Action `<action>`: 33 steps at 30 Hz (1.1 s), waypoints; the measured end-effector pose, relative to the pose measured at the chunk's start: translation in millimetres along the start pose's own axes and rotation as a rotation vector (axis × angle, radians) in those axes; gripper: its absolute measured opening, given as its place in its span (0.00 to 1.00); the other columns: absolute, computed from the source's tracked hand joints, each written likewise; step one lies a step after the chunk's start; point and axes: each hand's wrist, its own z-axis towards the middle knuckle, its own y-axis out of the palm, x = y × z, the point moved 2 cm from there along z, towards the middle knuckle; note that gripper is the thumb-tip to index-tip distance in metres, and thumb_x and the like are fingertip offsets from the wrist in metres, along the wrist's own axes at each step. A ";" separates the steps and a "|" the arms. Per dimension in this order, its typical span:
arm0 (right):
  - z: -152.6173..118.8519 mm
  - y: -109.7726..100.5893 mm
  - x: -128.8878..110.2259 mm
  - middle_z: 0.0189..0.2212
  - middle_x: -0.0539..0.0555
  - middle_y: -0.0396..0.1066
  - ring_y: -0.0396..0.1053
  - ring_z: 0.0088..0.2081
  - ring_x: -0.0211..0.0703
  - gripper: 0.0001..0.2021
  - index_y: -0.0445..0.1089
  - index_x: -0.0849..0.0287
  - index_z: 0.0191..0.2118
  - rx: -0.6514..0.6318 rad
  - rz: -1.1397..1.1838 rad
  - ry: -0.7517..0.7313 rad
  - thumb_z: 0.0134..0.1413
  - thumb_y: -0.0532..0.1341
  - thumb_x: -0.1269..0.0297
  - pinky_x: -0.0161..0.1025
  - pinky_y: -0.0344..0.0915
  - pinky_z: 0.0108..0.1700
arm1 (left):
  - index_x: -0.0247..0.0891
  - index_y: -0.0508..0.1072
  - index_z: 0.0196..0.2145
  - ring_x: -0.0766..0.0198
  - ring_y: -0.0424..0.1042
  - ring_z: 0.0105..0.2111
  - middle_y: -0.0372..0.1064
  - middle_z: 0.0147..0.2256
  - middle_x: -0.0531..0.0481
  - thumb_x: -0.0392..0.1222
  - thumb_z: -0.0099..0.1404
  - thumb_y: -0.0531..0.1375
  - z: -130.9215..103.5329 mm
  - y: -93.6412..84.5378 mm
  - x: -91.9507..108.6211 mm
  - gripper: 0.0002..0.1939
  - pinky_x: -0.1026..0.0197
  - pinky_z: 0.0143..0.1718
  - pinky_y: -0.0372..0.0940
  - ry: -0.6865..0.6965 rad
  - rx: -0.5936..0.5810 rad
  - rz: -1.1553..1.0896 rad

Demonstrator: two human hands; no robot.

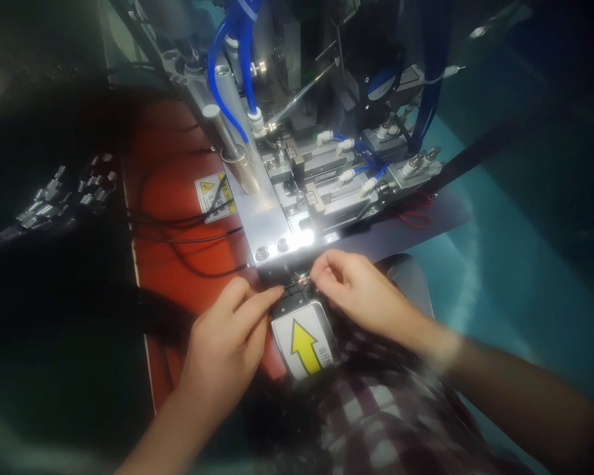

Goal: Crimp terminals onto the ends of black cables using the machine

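Both of my hands meet at the front of a metal machine (pixel 270 218). My left hand (pixel 228 330) is closed in a pinch, its thumb and index fingertips beside the machine's front edge. From the other side my right hand (pixel 361 287) pinches with thumb and index finger. Between the two sets of fingertips lies a small thin piece with a reddish glint (pixel 303 280), too small to name. What sits inside each pinch is hidden. Just below is a white plate (pixel 282 336) with a yellow arrow (pixel 304 343) pointing toward the machine.
Blue air hoses (pixel 250 66) rise from the machine, near an upright metal post (pixel 235 158). Black cables (pixel 193 231) cross the red-orange surface (pixel 163 264) at left, beside a yellow warning label (pixel 215 196). Several shiny small metal parts (pixel 49 201) lie far left.
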 end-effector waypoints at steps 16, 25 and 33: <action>-4.8 7.5 13.9 0.31 0.52 0.74 0.70 0.31 0.39 0.04 0.73 0.60 0.35 0.182 0.183 -0.183 0.55 0.61 0.68 0.35 0.65 0.31 | 0.35 0.75 0.45 0.72 0.64 0.29 0.61 0.31 0.53 0.28 0.66 0.55 -0.5 0.5 -1.7 0.13 0.70 0.30 0.62 -0.021 0.006 -0.015; -10.4 4.0 3.1 0.28 0.51 0.71 0.68 0.30 0.38 0.05 0.71 0.59 0.31 0.285 -0.098 -0.431 0.57 0.59 0.72 0.35 0.65 0.33 | 0.38 0.74 0.45 0.72 0.65 0.30 0.61 0.32 0.54 0.29 0.66 0.56 -0.3 0.7 -0.5 0.13 0.70 0.30 0.63 -0.023 0.001 -0.017; -8.3 6.8 9.2 0.29 0.51 0.69 0.67 0.30 0.38 0.05 0.66 0.59 0.32 0.234 -0.157 -0.408 0.59 0.55 0.72 0.36 0.62 0.33 | 0.36 0.75 0.44 0.72 0.64 0.29 0.61 0.31 0.54 0.27 0.66 0.55 1.6 -0.9 1.1 0.13 0.70 0.29 0.62 -0.014 0.018 -0.014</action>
